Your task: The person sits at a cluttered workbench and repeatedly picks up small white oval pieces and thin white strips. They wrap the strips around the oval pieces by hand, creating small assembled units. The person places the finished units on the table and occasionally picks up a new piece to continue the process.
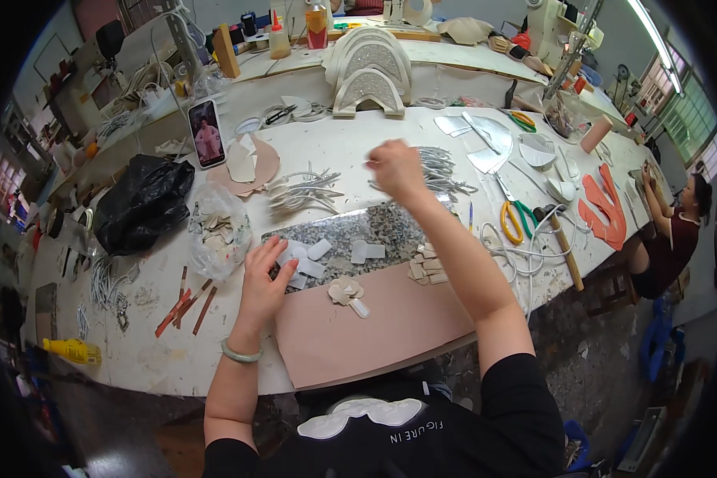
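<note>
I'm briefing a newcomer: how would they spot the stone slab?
Find the white worktable and, at its near edge, a broad pinkish sheet. The stone slab lies along that sheet's far side, its left end by the left hand. Unlike the plain sheet, it's glossy and speckled grey, black and white.

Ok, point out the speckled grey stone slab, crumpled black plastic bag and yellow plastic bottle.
Speckled grey stone slab (pixel 386 226), head view: bare top.
Crumpled black plastic bag (pixel 143 205), head view: middle.
Yellow plastic bottle (pixel 72 350), head view: side of body.
</note>
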### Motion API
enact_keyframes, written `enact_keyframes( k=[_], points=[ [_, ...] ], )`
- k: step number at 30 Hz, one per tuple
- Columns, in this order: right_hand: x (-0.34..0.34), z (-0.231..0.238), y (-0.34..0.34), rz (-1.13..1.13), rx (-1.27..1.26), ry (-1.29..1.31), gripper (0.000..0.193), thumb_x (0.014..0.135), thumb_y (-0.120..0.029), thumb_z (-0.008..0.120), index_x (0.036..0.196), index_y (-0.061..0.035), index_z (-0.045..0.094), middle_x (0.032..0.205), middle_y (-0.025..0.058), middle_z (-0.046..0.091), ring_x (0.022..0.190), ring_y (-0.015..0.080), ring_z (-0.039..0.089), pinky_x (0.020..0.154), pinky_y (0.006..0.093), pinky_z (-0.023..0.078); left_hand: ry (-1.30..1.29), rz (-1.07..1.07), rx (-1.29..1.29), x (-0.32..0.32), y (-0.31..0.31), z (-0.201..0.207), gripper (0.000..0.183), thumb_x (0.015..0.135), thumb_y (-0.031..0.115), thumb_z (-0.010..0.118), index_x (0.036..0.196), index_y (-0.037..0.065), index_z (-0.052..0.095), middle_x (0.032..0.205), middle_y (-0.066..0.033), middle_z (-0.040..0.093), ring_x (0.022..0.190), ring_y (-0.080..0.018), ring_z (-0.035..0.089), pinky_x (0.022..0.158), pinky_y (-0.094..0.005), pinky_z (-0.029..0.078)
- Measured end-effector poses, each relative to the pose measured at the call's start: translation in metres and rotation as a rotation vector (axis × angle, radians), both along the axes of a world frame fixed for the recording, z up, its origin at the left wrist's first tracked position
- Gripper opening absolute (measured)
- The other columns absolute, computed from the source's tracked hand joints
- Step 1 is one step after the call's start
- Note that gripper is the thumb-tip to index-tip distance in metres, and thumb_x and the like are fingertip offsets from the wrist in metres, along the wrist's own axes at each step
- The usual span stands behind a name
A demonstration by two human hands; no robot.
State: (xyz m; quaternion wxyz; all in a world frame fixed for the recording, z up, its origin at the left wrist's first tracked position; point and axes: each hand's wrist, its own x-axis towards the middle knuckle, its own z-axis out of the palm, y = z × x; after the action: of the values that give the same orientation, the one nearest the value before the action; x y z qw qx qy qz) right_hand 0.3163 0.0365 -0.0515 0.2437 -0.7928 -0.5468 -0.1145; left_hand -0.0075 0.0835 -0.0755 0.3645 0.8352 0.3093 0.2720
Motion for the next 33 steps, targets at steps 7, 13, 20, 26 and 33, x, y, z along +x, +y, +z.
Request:
enact_keyframes(
  k=[7, 13, 20, 26, 33],
  points=[
    [0.056, -0.016, -0.052, -0.197, -0.118, -0.027, 0.020, 0.081, -0.019, 0.065, 0.100, -0.0163, 0.071, 0.099, 0.0058, 0.063, 0.104, 0.0249, 0.055, 0.086, 0.0452, 0.043, -0.032, 0.009, 0.209, 0.017, -0.020, 0.010, 0.036, 0.081, 0.016, 0.070, 0.114, 0.003, 0.065, 0.127, -0.0134, 0.056, 0.118, -0.0302, 0.042, 0.101, -0.0381, 0.036],
    [0.041, -0.004, -0.065, -0.026, 0.057, 0.007, 0.019, 0.083, -0.013, 0.063, 0.101, -0.0132, 0.070, 0.097, 0.0091, 0.060, 0.096, 0.0280, 0.059, 0.085, 0.0407, 0.044, 0.019, -0.389, 0.187, 0.037, -0.033, 0.023, 0.026, 0.080, 0.015, 0.072, 0.104, 0.005, 0.068, 0.100, -0.0063, 0.062, 0.099, -0.0265, 0.049, 0.089, -0.0350, 0.042],
    [0.001, 0.009, -0.115, 0.092, 0.115, 0.293, 0.013, 0.088, -0.004, 0.057, 0.097, -0.0050, 0.066, 0.095, 0.0132, 0.057, 0.086, 0.0294, 0.060, 0.077, 0.0365, 0.048, 0.210, -0.462, 0.127, 0.026, -0.051, 0.035, 0.026, 0.080, 0.015, 0.072, 0.103, 0.005, 0.067, 0.095, -0.0078, 0.060, 0.093, -0.0253, 0.055, 0.084, -0.0344, 0.046],
    [-0.044, 0.008, -0.137, 0.132, -0.038, 0.503, 0.012, 0.089, -0.014, 0.061, 0.094, -0.0042, 0.066, 0.092, 0.0108, 0.058, 0.087, 0.0269, 0.059, 0.077, 0.0357, 0.047, 0.151, -0.325, 0.000, 0.014, -0.065, 0.033, 0.024, 0.082, 0.014, 0.071, 0.103, 0.003, 0.066, 0.096, -0.0087, 0.059, 0.075, -0.0216, 0.063, 0.068, -0.0332, 0.051],
    [-0.076, -0.004, -0.135, 0.194, -0.100, 0.573, 0.023, 0.092, -0.024, 0.058, 0.093, -0.0020, 0.065, 0.085, 0.0118, 0.058, 0.081, 0.0265, 0.058, 0.073, 0.0361, 0.046, 0.081, -0.362, 0.096, 0.007, -0.063, 0.024, 0.019, 0.078, 0.010, 0.073, 0.094, 0.003, 0.066, 0.088, -0.0080, 0.059, 0.076, -0.0226, 0.060, 0.068, -0.0332, 0.050]
  ],
)
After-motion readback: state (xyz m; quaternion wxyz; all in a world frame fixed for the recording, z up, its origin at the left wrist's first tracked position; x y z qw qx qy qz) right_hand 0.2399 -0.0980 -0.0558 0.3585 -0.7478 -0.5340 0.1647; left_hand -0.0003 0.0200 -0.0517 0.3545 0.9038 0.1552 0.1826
